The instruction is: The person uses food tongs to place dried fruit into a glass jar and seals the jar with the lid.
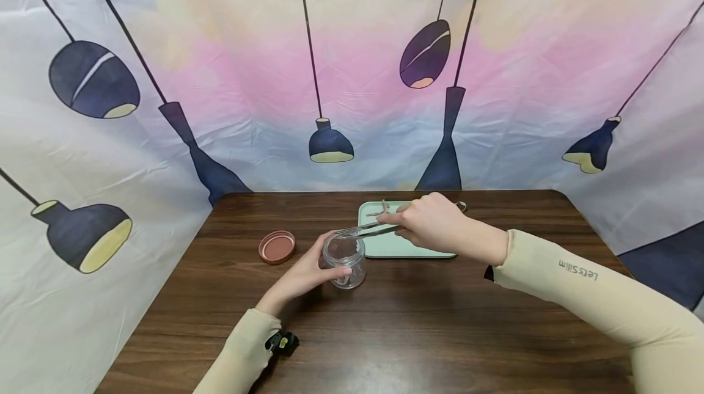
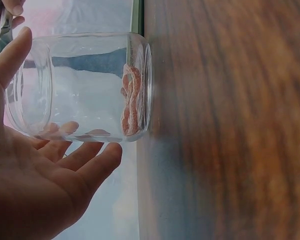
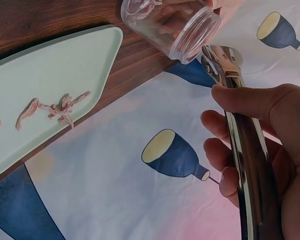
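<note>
My left hand holds a clear jar around its side, thumb at the front, with the jar standing upright and its mouth uncovered. At the bottom of the jar lie pinkish, wrinkled dried strips, seen in the left wrist view. My right hand grips metal tongs, whose tips overlap the jar's mouth in the head view. In the right wrist view the tips are close by the rim, with no strip visible between them. More dried strips lie on a pale green tray.
A reddish-brown round lid rests on the wooden table left of the jar. The tray is just behind and right of the jar, partly under my right hand. A cloth printed with lamps hangs behind the table.
</note>
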`<state>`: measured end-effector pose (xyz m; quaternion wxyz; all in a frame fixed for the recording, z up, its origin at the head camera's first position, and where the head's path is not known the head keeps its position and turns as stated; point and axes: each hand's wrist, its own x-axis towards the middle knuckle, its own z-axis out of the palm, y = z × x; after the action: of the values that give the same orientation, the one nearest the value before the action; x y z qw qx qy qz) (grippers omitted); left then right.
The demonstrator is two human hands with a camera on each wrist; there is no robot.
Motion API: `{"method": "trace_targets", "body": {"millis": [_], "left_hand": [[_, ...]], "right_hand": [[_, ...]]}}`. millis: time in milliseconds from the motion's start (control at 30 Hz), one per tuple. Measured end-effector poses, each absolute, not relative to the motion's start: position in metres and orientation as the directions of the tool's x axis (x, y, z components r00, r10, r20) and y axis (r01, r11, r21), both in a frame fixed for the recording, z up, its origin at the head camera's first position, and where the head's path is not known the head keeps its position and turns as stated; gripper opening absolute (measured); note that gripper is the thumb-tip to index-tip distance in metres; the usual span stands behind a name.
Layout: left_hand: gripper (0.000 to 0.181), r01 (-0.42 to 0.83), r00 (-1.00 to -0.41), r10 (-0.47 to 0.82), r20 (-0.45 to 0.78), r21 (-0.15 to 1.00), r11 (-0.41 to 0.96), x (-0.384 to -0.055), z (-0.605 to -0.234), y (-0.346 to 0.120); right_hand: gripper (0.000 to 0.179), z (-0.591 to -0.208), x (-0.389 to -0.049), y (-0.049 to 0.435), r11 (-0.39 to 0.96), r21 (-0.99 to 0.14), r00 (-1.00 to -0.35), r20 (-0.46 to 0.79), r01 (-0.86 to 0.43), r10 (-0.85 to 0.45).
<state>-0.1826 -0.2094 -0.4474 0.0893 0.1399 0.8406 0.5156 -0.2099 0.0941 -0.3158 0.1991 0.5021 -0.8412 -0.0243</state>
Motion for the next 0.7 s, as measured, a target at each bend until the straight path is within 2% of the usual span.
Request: {"method": "trace_targets", "body": {"millis": [167,333,700], "left_hand": [[0.093,0.143,-0.943,0.333,-0.005,0.897,0.418,-0.183,-0.447,-0.209],[0.091,0.157,-0.941,0.339,0.011,0.9,0.406,-0.184,-0.447,-0.209],[0.091,0.172,-0.94,0.341,0.028,0.9,0.4,-0.182,-0.446,-0.207]], "right_hand": [[0.047,-0.317,-0.215,0.098,0.512,0.243,-0.425,0.333,-0.824,-0.842],[0.063,-0.316,-0.224,0.104,0.554,0.248,-0.46,0.351,-0.795,-0.816],[0.07,-0.317,-0.257,0.129,0.71,0.107,-0.663,0.283,-0.696,-0.693]]}}
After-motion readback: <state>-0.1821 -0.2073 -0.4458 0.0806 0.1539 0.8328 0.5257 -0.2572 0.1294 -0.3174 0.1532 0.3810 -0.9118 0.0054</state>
